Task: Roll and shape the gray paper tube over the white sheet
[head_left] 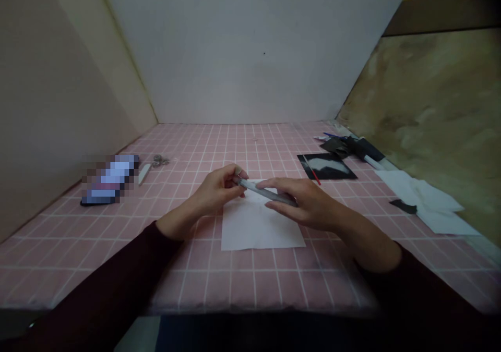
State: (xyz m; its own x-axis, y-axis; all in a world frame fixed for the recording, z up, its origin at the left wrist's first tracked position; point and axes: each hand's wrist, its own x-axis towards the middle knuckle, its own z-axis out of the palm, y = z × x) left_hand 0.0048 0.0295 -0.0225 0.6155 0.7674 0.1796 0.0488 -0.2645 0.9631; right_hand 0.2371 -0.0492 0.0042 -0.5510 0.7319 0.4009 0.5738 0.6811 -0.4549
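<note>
Both hands meet over a square white sheet of paper [260, 229] lying on the table. They hold a slim grey tube-like stick [270, 193], slanted with its far end up to the left; its exact kind does not show. My left hand [217, 187] pinches the narrow tip between thumb and fingers. Around the thicker body, my right hand [303, 198] is closed, with thumb below and fingers on top. Part of the stick is hidden by the right hand.
A pink checked cloth [195, 284] covers the table. On the left lie a phone [111, 180], a white strip [144, 174] and a small grey clump [159, 160]. To the right are a black sheet [332, 167], a red stick [313, 172], dark scraps [366, 148] and white papers [426, 193].
</note>
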